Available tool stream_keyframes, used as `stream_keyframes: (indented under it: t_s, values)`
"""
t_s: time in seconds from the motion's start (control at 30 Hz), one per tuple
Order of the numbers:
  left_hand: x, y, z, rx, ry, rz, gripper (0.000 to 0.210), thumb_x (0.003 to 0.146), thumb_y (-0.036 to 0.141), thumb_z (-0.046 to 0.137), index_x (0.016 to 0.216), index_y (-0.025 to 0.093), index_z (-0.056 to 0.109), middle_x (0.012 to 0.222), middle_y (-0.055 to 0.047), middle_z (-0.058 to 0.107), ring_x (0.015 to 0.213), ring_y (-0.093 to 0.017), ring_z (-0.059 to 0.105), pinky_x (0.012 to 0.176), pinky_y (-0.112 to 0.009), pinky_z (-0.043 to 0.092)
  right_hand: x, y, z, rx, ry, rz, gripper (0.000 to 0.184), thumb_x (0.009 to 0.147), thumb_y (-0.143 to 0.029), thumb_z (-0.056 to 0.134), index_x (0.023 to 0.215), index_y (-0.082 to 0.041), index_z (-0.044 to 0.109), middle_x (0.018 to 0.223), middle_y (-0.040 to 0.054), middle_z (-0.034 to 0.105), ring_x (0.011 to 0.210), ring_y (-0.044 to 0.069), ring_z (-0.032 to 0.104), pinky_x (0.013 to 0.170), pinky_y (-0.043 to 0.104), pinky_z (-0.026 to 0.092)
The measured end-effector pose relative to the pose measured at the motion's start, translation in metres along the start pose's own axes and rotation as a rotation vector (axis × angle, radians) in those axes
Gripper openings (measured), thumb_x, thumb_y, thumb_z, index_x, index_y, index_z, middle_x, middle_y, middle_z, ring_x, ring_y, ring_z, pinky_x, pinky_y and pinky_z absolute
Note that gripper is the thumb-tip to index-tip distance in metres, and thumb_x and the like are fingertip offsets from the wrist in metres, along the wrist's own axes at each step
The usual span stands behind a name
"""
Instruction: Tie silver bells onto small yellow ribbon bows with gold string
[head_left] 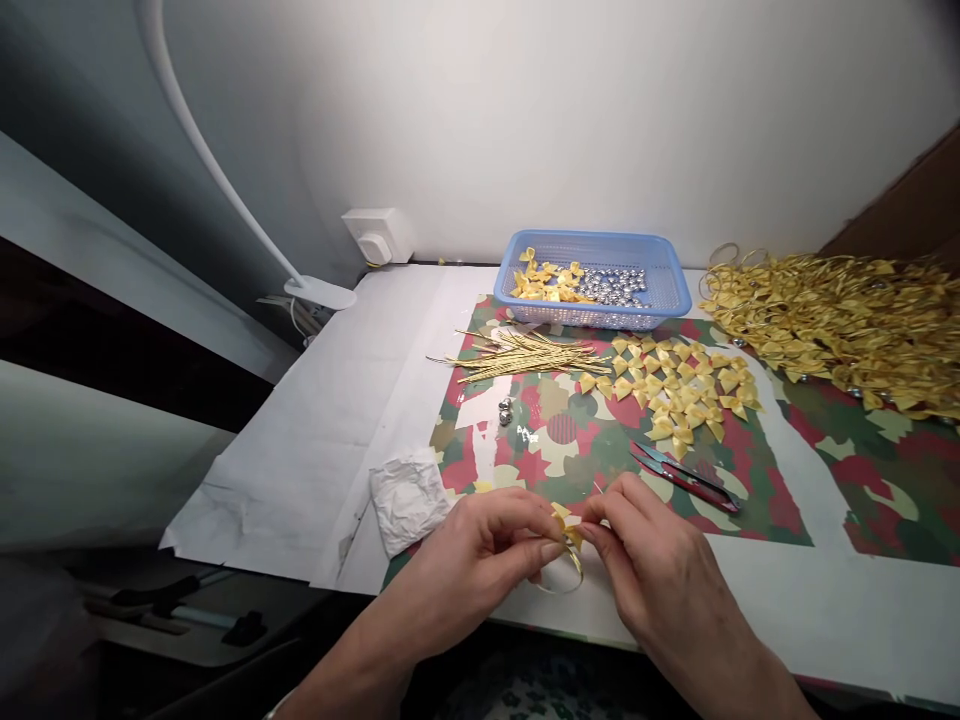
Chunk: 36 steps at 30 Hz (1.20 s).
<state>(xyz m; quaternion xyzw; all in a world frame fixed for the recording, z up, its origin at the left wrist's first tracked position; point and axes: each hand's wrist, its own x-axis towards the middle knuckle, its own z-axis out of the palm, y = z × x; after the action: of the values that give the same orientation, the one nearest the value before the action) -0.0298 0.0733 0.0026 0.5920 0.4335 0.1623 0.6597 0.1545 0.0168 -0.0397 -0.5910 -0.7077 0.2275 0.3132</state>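
Note:
At the table's near edge, my left hand (502, 545) pinches a yellow ribbon bow (562, 513) between thumb and fingertips. A gold cord loop (577, 570) hangs below the bow. From the other side my right hand (652, 560) is closed at the bow, thumb and forefinger pressed together; whether they grip the cord or the ribbon is hidden. A thin cord end sticks up beside the right fingers. Thread snips (686, 478) lie just beyond my right hand. Two or so silver bells (505, 410) rest on the patterned sheet ahead of my left hand.
Behind are a bundle of gold cords (532, 357), several loose yellow bows (675, 385) and a blue basket (592, 322) holding bows and bells. A big heap of corded bows (847, 330) lies right. Crumpled white paper (407, 500) and a lamp (319, 292) are left.

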Motion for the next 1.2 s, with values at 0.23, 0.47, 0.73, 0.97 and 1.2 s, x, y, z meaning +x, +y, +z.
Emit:
stream_keyframes:
  t_s: [0.23, 0.47, 0.73, 0.97, 1.2]
  values:
    - [-0.006, 0.004, 0.003, -0.06, 0.025, 0.088, 0.014, 0.089, 0.019, 0.066, 0.085, 0.019, 0.079, 0.092, -0.004, 0.073, 0.087, -0.018, 0.063, 0.079, -0.027, 0.048, 0.004, -0.014, -0.018, 0.153, 0.031, -0.015, 0.022, 0.097, -0.013, 0.044, 0.08, -0.019, 0.057, 0.078, 0.0013, 0.052, 0.064, 0.013, 0.051, 0.057, 0.026, 0.038]
    - [-0.017, 0.009, 0.012, -0.158, 0.065, 0.102, 0.013, 0.089, 0.021, 0.068, 0.084, 0.02, 0.079, 0.09, -0.005, 0.07, 0.087, -0.02, 0.063, 0.08, -0.03, 0.05, 0.001, -0.022, -0.034, 0.381, 0.014, -0.002, 0.015, 0.098, -0.017, 0.05, 0.092, -0.021, 0.062, 0.081, -0.0006, 0.053, 0.069, 0.01, 0.052, 0.057, 0.022, 0.041]
    - [-0.023, 0.015, 0.018, -0.07, 0.125, 0.139, 0.014, 0.09, 0.024, 0.067, 0.084, 0.021, 0.079, 0.089, -0.005, 0.07, 0.085, -0.02, 0.064, 0.076, -0.029, 0.05, -0.003, -0.027, -0.04, 0.44, -0.039, -0.119, 0.018, 0.093, -0.008, 0.052, 0.099, -0.02, 0.064, 0.083, -0.0001, 0.052, 0.071, 0.01, 0.052, 0.06, 0.021, 0.044]
    - [-0.028, 0.019, 0.022, -0.054, 0.153, 0.165, 0.016, 0.091, 0.02, 0.065, 0.082, 0.022, 0.079, 0.088, -0.003, 0.071, 0.083, -0.018, 0.065, 0.074, -0.025, 0.051, -0.003, -0.03, -0.035, 0.415, 0.008, -0.129, 0.017, 0.093, -0.006, 0.05, 0.087, -0.017, 0.062, 0.08, 0.0006, 0.05, 0.068, 0.01, 0.05, 0.058, 0.022, 0.041]
    - [-0.034, 0.017, 0.022, 0.05, 0.17, 0.202, 0.015, 0.087, 0.012, 0.066, 0.089, 0.023, 0.075, 0.094, -0.002, 0.07, 0.087, -0.017, 0.066, 0.076, -0.025, 0.052, -0.003, -0.033, -0.039, 0.381, -0.056, -0.119, 0.018, 0.092, -0.004, 0.046, 0.085, -0.017, 0.057, 0.082, 0.0012, 0.048, 0.071, 0.012, 0.048, 0.059, 0.026, 0.04]
